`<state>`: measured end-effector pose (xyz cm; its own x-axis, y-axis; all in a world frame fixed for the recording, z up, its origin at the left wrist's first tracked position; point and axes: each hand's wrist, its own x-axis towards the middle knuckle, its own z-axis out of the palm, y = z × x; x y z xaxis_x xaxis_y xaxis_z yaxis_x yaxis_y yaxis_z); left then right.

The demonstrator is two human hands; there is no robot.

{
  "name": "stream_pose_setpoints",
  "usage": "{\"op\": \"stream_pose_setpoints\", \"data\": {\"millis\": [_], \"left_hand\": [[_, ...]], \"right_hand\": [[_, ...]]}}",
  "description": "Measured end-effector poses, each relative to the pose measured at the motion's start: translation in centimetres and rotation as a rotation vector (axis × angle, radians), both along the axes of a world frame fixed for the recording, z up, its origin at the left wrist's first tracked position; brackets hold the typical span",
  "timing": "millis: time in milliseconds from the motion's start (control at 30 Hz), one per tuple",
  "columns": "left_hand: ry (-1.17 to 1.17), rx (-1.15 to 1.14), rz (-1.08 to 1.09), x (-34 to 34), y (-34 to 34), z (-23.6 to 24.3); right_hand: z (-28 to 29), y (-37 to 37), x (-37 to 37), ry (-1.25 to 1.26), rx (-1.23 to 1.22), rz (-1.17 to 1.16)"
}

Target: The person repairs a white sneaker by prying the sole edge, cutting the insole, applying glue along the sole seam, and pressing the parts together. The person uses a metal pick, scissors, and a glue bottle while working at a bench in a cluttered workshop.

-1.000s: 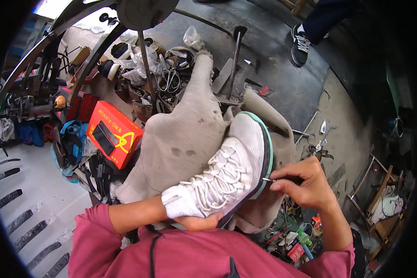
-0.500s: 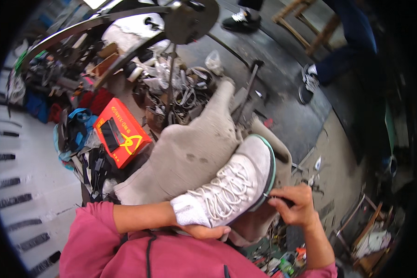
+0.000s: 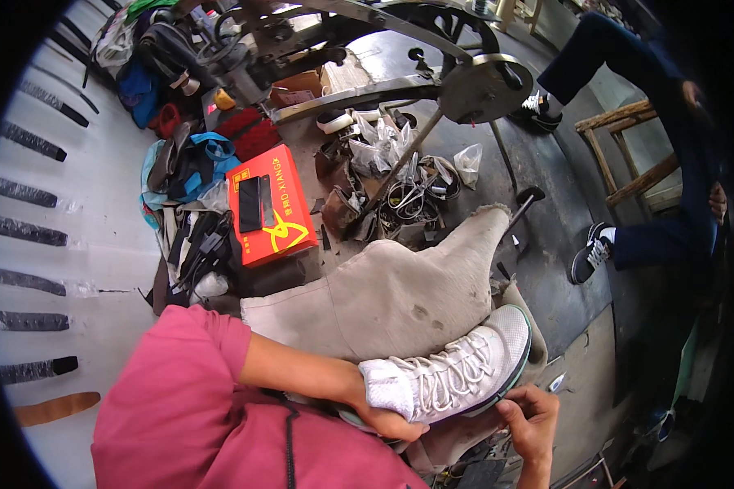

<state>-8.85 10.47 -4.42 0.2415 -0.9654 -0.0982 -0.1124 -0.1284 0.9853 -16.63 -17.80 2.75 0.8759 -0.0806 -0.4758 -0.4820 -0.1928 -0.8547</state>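
Note:
A white lace-up sneaker (image 3: pixel 465 367) with a dark, green-edged sole lies on its side across my lap, toe pointing right and away. Below it spreads a beige-grey cloth (image 3: pixel 367 297). My left hand (image 3: pixel 387 422) is wrapped round the heel end from below, with its thumb along the near side. Close against the sole edge near the toe is my right hand (image 3: pixel 534 420), its thumb and forefinger pinched together. Whatever is between those fingers is too small or hidden to make out.
An orange-red box (image 3: pixel 289 236) with a dark phone (image 3: pixel 251 204) on it stands left of the cloth. Beyond are a metal machine with a round wheel (image 3: pixel 485 90) and a pile of scraps and plastic bags (image 3: pixel 383 151). Another person's shoe (image 3: pixel 591 254) and a wooden stool (image 3: pixel 620 155) are at right.
The view has shifted, so the scene sits lower and further right. My right hand stays at the sole edge; the dark thing seen in its grip earlier no longer shows clearly. My left hand still holds the heel.

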Motion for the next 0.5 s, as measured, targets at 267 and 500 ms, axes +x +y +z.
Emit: {"op": "stream_pose_setpoints", "data": {"millis": [267, 500], "left_hand": [[0.031, 0.022, -0.002, 0.0, 0.0, 0.6], [0.047, 0.083, -0.014, -0.2, 1.9, 1.6]], "right_hand": [[-1.9, -0.5, -1.6, -0.226, -0.096, 0.036], [-2.6, 0.0, -2.5, -0.283, -0.018, -0.016]]}}
